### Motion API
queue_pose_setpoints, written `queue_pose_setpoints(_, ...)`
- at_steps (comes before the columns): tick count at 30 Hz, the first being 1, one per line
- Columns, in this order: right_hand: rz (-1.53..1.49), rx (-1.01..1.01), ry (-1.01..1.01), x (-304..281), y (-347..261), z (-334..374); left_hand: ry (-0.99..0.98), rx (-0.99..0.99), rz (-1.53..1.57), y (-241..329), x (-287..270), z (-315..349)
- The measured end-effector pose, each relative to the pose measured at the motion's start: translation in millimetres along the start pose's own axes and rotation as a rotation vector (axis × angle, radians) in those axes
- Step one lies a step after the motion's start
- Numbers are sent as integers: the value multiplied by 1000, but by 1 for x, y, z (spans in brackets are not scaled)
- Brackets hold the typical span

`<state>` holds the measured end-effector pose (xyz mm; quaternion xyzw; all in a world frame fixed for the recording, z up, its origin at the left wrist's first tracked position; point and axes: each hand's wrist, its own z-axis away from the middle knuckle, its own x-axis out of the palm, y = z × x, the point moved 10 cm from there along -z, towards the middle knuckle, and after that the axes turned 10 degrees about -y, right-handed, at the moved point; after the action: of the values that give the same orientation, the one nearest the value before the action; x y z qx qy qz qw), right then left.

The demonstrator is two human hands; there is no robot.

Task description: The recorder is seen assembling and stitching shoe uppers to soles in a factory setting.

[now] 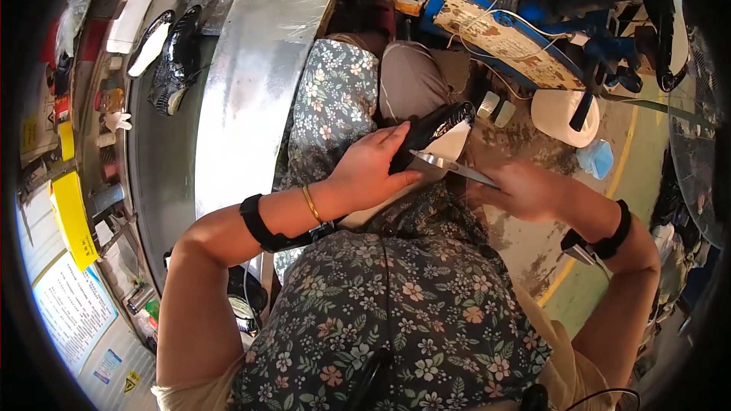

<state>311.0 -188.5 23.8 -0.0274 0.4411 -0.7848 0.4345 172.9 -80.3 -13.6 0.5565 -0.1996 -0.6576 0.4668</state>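
Observation:
My left hand (371, 164) grips a glossy black shoe upper (434, 126) above my lap, its pale underside (449, 143) turned up. The thumb lies along the near edge, and the fingers wrap over the black part. My right hand (524, 190) is closed round a slim metal blade (461, 170), a knife by its look. The blade points left, its tip over the shoe's pale underside; whether it touches there I cannot tell. The right fingers are slightly blurred.
A shiny metal plate (247, 68) stands left of my knees, beside a dark conveyor (171, 160) with more black shoes (177, 61). Right lie a white container (562, 118) and a blue object (595, 158) on the floor. A blue-framed machine (510, 34) with cables stands ahead.

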Motion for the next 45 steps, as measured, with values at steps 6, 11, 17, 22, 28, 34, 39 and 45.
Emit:
queue_pose_setpoints(6,308,-181,176,0,23,-26,-4,59,21,-2,3,1)
queue_pose_setpoints(11,515,-417,403,4,39,-35,100,5,-170,3,-13,-10)
queue_pose_setpoints(17,593,-385,465,18,53,-19,-386,-341,706,-17,35,-40)
queue_pose_setpoints(22,618,-164,406,11,1,39,-305,-363,583,-11,40,-41)
queue_pose_setpoints(28,-99,328,363,19,-7,40,-193,-175,-52,10,22,-28)
queue_pose_setpoints(34,-175,122,461,24,0,1,-302,-219,-12,-7,21,-29)
queue_pose_setpoints(39,-649,57,393,13,9,-23,-310,-216,318,-11,-26,-10)
queue_pose_setpoints(45,-54,-270,601,-79,-88,-125,367,-431,-162,-76,-184,108)
